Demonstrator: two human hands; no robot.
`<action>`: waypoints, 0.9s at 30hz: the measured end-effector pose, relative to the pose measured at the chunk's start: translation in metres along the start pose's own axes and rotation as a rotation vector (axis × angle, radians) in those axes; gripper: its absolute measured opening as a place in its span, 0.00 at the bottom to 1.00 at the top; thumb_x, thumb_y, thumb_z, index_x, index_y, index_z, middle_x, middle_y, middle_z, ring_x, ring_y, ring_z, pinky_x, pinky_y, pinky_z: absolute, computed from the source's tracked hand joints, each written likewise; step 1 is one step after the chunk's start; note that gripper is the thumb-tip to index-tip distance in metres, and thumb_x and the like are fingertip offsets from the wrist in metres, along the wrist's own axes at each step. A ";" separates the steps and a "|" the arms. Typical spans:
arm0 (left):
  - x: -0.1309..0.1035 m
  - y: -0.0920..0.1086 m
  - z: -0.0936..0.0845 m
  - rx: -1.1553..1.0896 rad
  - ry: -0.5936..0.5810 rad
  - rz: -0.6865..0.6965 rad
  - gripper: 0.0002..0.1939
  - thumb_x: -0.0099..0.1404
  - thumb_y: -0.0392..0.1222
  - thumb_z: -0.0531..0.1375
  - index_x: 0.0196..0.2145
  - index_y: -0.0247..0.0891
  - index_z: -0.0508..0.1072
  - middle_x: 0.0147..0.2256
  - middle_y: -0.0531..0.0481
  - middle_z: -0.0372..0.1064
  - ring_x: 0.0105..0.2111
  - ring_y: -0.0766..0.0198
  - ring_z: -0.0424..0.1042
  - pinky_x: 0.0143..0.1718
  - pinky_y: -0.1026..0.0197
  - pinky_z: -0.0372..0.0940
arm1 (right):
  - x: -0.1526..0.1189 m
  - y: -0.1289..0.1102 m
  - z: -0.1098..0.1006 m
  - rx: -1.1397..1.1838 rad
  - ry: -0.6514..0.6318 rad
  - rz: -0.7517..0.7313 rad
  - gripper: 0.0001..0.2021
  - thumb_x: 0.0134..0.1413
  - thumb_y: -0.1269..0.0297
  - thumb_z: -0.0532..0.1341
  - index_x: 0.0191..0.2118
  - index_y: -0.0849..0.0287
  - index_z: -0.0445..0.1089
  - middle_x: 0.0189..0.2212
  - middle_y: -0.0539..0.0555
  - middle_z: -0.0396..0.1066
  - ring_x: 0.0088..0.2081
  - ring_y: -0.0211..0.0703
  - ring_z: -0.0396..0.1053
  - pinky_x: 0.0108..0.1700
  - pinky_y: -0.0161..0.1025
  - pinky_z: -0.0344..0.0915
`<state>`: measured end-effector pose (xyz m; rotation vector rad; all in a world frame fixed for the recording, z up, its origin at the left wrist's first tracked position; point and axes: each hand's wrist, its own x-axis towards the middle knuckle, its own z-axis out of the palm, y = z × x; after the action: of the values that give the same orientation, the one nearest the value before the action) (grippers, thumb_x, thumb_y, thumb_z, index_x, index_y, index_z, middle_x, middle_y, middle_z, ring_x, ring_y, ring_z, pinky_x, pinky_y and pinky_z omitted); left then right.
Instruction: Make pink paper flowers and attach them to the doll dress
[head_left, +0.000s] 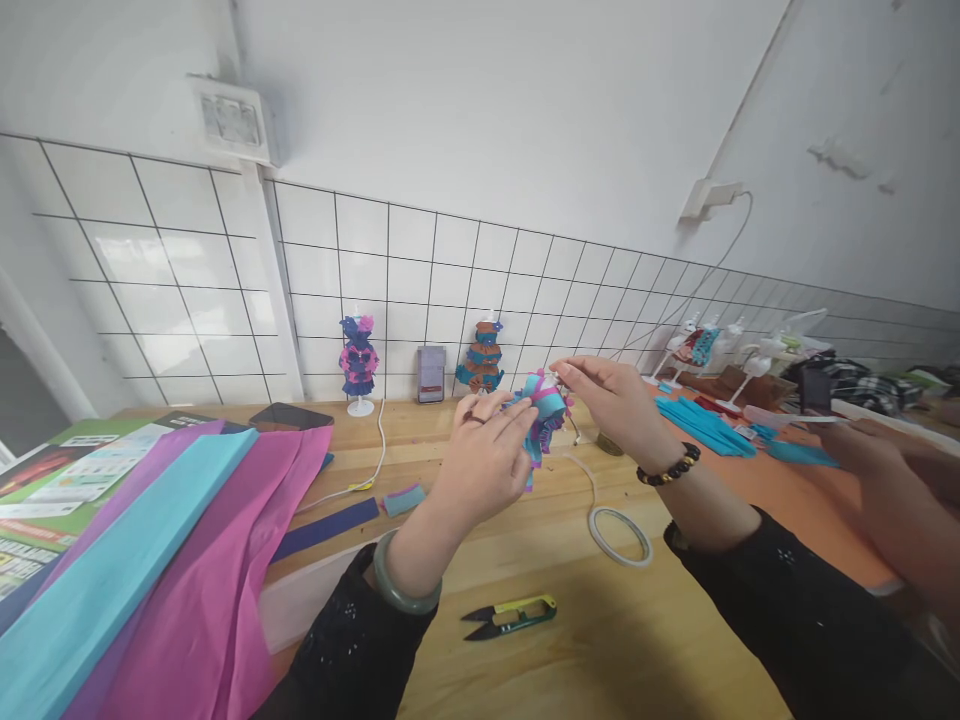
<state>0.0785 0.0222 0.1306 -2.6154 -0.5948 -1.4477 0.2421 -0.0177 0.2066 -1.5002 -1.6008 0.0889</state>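
A small doll dress of blue, purple and pink crepe paper (545, 400) is held up above the middle of the wooden table. My left hand (487, 445) is closed round its left side, fingers pressed on the blue paper. My right hand (611, 400) pinches at the top right of the dress, near a white tip; the fingertips partly hide what they grip. Below on the table lie yellow-green thread snips (510, 616) and a roll of narrow white tape (620, 536).
Crepe paper sheets (202, 560) cover the left side. Two dressed mini mannequins (358, 360) (484, 358) stand at the tiled wall. Blue strips (705, 425) lie on an orange sheet (780, 500) at right, beside another person's hands (862, 455).
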 end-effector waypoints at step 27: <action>0.002 -0.004 -0.002 -0.370 0.175 -0.326 0.17 0.55 0.27 0.50 0.39 0.40 0.68 0.42 0.46 0.68 0.52 0.59 0.61 0.51 0.51 0.59 | -0.009 -0.004 0.001 0.052 0.060 0.047 0.15 0.55 0.56 0.54 0.36 0.60 0.73 0.32 0.55 0.74 0.36 0.45 0.69 0.36 0.37 0.65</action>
<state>0.0762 0.0259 0.1327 -2.7027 -0.8339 -2.0371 0.2369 -0.0259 0.2034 -1.4869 -1.5049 0.1096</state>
